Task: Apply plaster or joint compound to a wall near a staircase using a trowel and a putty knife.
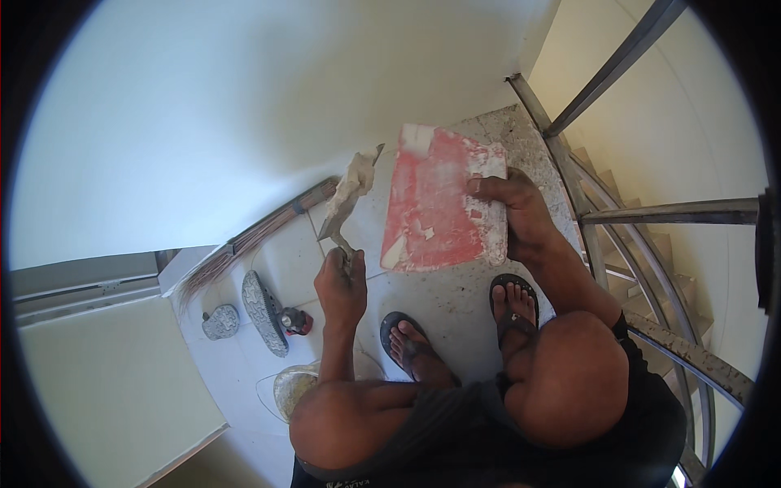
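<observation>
Red plate (pixel 439 203), edge clasped in right grip (pixel 527 210); left grip (pixel 340 283) holds trowel (pixel 332 223), open gap between.

Got a trowel (pixel 332 224) heaped with pale paste (pixel 355 179) in my left hand (pixel 342 281) and a smeared-up red board (pixel 435 195) in my right hand (pixel 527 211).

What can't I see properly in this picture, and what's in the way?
All in the head view:
- Most fingers of the right hand: behind the red board.
- The handle of the trowel: mostly covered by the left hand.
- Part of the bucket: behind the left forearm and leg.
- The dark thing at far right: cut off by the round picture edge.
</observation>
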A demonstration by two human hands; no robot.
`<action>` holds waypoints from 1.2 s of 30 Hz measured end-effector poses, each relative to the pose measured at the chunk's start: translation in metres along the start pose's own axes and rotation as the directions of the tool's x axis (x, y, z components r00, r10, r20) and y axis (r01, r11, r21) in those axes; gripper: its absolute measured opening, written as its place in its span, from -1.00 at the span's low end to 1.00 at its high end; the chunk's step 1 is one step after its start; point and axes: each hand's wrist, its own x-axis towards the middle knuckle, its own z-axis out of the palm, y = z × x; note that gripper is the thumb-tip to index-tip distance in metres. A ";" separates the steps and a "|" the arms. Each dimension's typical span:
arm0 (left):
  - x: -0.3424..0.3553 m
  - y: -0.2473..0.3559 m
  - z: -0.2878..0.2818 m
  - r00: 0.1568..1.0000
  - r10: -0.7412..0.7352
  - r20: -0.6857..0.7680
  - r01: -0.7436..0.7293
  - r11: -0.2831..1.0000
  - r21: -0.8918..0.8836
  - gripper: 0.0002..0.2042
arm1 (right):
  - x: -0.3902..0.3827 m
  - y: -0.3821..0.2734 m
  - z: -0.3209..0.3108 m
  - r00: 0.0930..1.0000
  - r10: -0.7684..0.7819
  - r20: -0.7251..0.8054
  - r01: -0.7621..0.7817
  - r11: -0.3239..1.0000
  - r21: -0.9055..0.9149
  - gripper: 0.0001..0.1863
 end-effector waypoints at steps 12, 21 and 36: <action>-0.002 -0.010 0.007 0.983 0.127 -0.131 -0.115 0.988 0.099 -0.76 | 0.005 0.012 0.005 0.986 0.134 0.097 -0.145 0.983 0.112 -0.77; -0.014 -0.028 0.006 0.991 -0.108 -0.081 0.108 0.994 -0.011 -0.80 | 0.035 0.046 -0.079 0.858 -0.473 -0.202 0.442 0.878 -0.183 -0.84; -0.004 -0.007 -0.008 0.978 -0.191 -0.083 0.183 0.979 -0.088 -0.77 | 0.161 0.046 -0.117 0.383 -0.922 0.057 0.167 0.009 -0.986 -0.30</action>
